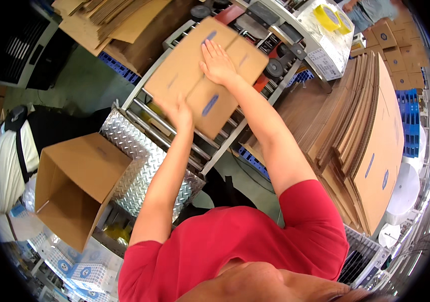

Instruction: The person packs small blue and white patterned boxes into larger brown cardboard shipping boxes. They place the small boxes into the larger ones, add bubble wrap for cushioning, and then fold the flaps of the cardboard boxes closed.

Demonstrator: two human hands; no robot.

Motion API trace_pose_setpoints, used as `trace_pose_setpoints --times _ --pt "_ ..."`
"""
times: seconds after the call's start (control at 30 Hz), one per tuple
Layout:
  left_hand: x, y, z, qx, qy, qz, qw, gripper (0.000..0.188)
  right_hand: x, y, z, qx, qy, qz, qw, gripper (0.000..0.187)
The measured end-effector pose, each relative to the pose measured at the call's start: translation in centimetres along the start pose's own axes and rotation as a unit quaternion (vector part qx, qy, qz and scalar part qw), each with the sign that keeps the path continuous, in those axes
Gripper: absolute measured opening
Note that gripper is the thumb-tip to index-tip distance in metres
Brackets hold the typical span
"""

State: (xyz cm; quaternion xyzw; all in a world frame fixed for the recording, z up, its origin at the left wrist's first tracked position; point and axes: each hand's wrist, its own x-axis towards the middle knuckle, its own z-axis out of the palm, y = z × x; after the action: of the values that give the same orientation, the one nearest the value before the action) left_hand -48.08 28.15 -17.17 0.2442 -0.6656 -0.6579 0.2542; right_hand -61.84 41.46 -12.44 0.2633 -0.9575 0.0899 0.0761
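Packing floor, with flattened cartons point(371, 136) stacked at right and a roller conveyor point(174, 126) leading into a taping machine point(280, 45). A closed cardboard box point(202, 75) lies on the rollers at the machine's mouth. Right hand point(218, 63) rests flat, fingers spread, over the top flap seam; left hand point(177, 111) presses open-palmed against the near edge. Judged step: feeding the box in. Next move calls for a straight push with the flaps held down. An open box point(74, 186) stands lower left.

Both arms outstretched, left grip point(177, 111) and right grip point(218, 64) flat, palms down.
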Motion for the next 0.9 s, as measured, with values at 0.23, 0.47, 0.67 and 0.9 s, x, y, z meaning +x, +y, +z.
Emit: trace_pose_setpoints --times 0.23,0.47,0.67,0.9 --pt "4.0 -0.4 9.6 0.090 -0.072 0.035 0.993 0.081 -7.3 -2.7 -2.2 0.338 0.074 -0.002 0.938 0.047" --pt "-7.1 -5.5 -1.5 0.122 -0.481 -0.079 0.864 0.050 -34.0 -11.9 -9.9 0.359 -0.093 0.070 0.926 0.011" --pt "-21.3 -15.7 -28.1 0.390 -0.734 -0.226 0.508 0.040 -34.2 -5.7 -33.9 -0.244 0.148 0.143 0.948 0.052" --pt "-21.2 -13.4 -41.5 0.422 -0.588 -0.224 0.653 0.051 -40.3 -1.9 -36.4 -0.290 -0.004 0.174 0.941 0.046"
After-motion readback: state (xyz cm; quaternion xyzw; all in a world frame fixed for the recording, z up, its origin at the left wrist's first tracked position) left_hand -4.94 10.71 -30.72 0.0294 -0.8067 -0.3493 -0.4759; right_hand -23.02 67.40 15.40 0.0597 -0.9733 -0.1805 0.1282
